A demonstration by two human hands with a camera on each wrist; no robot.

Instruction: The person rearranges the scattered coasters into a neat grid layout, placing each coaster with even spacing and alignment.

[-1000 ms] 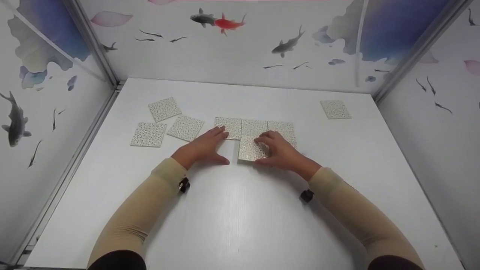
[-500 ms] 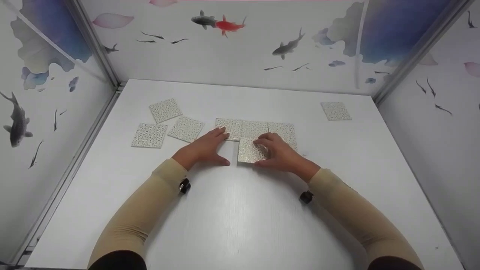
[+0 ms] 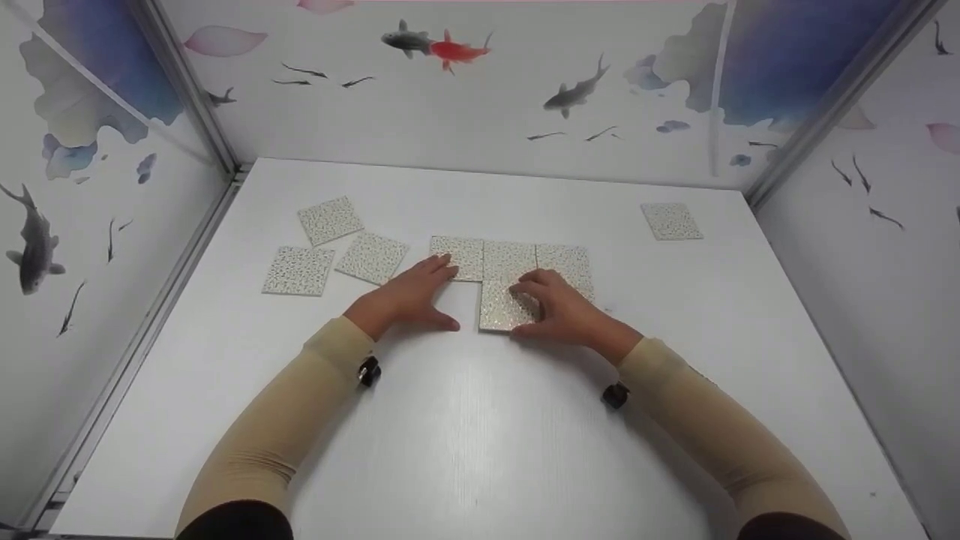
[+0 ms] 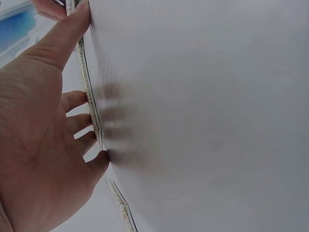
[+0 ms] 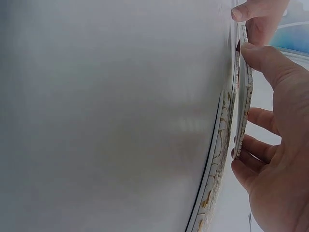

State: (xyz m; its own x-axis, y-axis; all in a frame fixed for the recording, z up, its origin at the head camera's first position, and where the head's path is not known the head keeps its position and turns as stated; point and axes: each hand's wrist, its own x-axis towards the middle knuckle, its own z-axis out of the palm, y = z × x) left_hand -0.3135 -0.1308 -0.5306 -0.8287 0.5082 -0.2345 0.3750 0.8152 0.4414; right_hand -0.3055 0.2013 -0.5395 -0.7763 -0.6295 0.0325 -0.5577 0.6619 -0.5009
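Note:
In the head view, my right hand (image 3: 562,306) grips a square speckled tile (image 3: 499,309), thumb at its near edge and fingers over the top. The right wrist view shows this tile (image 5: 245,106) tilted, its edge raised above the table. Just beyond it lies a row of three matching tiles: a left tile (image 3: 469,251), a middle tile (image 3: 510,256) and a right tile (image 3: 564,259), the last partly hidden by my right hand. My left hand (image 3: 405,296) has its fingertips on the left tile, the thumb stretched out along the table.
Three loose tiles lie to the left: a back one (image 3: 330,220), a front one (image 3: 298,271) and one nearer my left hand (image 3: 373,256). Another single tile (image 3: 671,221) sits at the back right. Printed panels (image 3: 480,112) wall in the white table (image 3: 420,450).
The held tile has shifted slightly toward me, so its far edge overlaps the middle tile less and lines up below it. My left hand has stayed in place.

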